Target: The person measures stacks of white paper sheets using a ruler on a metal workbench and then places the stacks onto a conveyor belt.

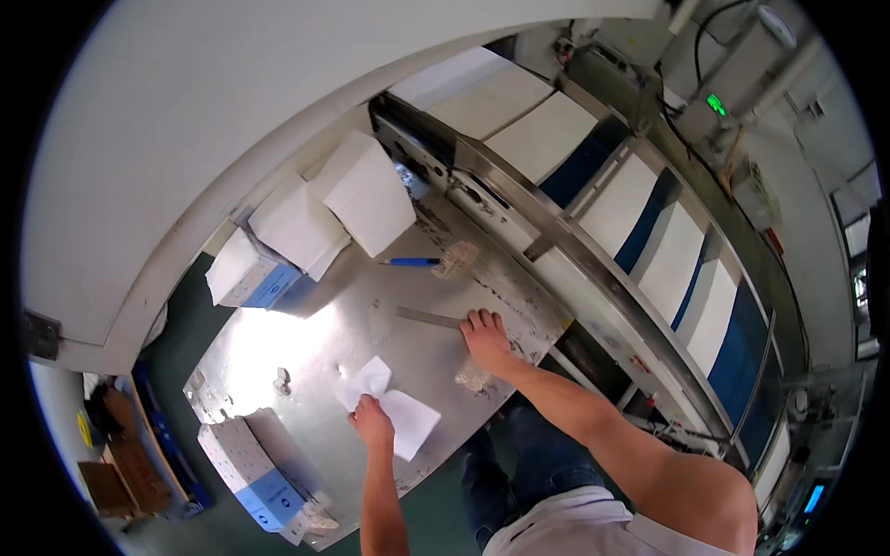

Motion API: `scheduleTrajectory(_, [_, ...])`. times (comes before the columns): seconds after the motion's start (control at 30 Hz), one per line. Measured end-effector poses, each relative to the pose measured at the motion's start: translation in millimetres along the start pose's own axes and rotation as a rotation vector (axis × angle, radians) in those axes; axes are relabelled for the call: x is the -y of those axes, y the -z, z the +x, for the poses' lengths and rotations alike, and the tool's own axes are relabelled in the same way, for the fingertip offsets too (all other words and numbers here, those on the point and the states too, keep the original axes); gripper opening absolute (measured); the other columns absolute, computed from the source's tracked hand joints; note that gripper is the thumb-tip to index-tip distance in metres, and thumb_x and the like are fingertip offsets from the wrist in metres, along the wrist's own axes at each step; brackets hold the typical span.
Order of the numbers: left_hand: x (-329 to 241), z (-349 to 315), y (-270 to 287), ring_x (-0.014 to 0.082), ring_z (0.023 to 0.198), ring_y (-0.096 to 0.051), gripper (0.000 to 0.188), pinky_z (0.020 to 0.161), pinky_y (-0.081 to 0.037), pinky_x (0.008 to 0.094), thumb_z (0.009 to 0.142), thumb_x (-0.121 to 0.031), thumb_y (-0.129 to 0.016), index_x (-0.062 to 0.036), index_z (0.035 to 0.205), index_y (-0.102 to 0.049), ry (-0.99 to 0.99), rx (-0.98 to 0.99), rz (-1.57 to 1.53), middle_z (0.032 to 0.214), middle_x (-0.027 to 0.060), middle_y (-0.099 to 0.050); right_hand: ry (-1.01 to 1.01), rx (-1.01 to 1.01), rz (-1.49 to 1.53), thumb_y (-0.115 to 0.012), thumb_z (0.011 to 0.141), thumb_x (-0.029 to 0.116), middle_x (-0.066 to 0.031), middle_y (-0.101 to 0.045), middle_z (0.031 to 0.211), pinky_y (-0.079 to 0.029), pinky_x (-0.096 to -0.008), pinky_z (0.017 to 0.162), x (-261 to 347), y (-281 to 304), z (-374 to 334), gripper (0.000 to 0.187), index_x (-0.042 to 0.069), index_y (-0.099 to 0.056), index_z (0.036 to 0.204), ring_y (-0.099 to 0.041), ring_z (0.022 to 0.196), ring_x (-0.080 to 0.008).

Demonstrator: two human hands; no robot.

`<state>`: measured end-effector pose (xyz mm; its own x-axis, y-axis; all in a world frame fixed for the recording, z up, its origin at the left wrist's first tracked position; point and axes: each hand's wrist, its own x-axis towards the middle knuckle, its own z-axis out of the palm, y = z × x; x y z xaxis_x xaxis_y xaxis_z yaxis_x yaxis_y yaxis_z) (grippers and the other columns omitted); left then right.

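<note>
White paper (413, 426) pinched in left hand (373, 423), right hand (488, 339) at ruler (426, 317), grip unclear; blue-ended carton (252, 477), contents hidden

One end of the metal ruler (426, 317) hidden by the right hand (487, 341), blue-lit screen (815, 499) illegibly small

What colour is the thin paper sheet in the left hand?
The thin paper sheet is white, clearest in the head view.
</note>
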<state>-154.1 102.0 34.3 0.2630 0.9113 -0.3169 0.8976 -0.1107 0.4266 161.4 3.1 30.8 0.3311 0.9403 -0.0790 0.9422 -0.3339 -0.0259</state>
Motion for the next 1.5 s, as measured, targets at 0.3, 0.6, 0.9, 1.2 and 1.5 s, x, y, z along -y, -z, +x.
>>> scheduleTrajectory(0.3, [-62, -95, 34, 0.0356, 0.104, -0.069, 0.031, 0.094, -0.053, 0.0426, 0.106, -0.019, -0.057, 0.0012, 0.128, -0.064, 0.169, 0.029, -0.885, 0.109, 0.0222, -0.071, -0.657, 0.891, 1.816, -0.053, 0.108, 0.053, -0.0165, -0.057, 0.139, -0.058, -0.0479, 0.092, 143, 132, -79, 0.061, 0.008, -0.047, 0.149, -0.064, 0.116, -0.0318])
scheduleTrajectory(0.6, [-72, -181, 93, 0.0450, 0.138, -0.052, 0.051, 0.112, -0.044, 0.0489, 0.093, -0.022, -0.074, -0.0106, 0.141, -0.061, -0.458, -0.218, -0.365, 0.149, 0.0253, -0.053, -0.599, 1.181, 2.092, -0.048, 0.110, 0.022, -0.0085, -0.068, 0.113, -0.059, -0.0432, 0.090, 161, 138, -112, 0.025, 0.009, -0.061, 0.127, -0.068, 0.104, -0.0244])
scheduleTrajectory(0.9, [-28, -143, 55, 0.0239, 0.077, -0.066, 0.031, 0.065, -0.056, 0.0371, 0.110, -0.028, -0.053, -0.0023, 0.124, -0.064, 0.251, -0.461, -1.266, 0.096, 0.0131, -0.066, -0.746, 1.209, 2.031, -0.062, 0.105, 0.042, -0.0090, -0.067, 0.124, -0.051, -0.0430, 0.099, 151, 152, -128, 0.042, 0.011, -0.057, 0.134, -0.065, 0.112, -0.0232])
scheduleTrajectory(1.2, [151, 7, 88, 0.0159, 0.046, -0.044, 0.059, 0.041, -0.034, 0.0314, 0.109, -0.055, -0.040, -0.0112, 0.073, -0.057, 0.596, -0.324, -1.153, 0.057, 0.0006, -0.046, -0.759, 0.833, 1.657, -0.067, 0.103, 0.038, -0.0059, -0.068, 0.110, -0.054, -0.0356, 0.083, 64, 136, -188, 0.038, 0.011, -0.064, 0.129, -0.069, 0.097, -0.0194])
scheduleTrajectory(1.5, [88, 46, 152, 0.0507, 0.155, -0.021, 0.096, 0.107, -0.040, 0.0725, 0.101, -0.064, -0.055, -0.0222, 0.170, -0.004, 0.621, -0.313, -1.281, 0.175, 0.0179, -0.008, -0.824, 0.698, 1.715, -0.068, 0.103, 0.036, -0.0042, -0.068, 0.108, -0.054, -0.0322, 0.082, -14, 137, -231, 0.034, 0.011, -0.066, 0.125, -0.068, 0.095, -0.0160])
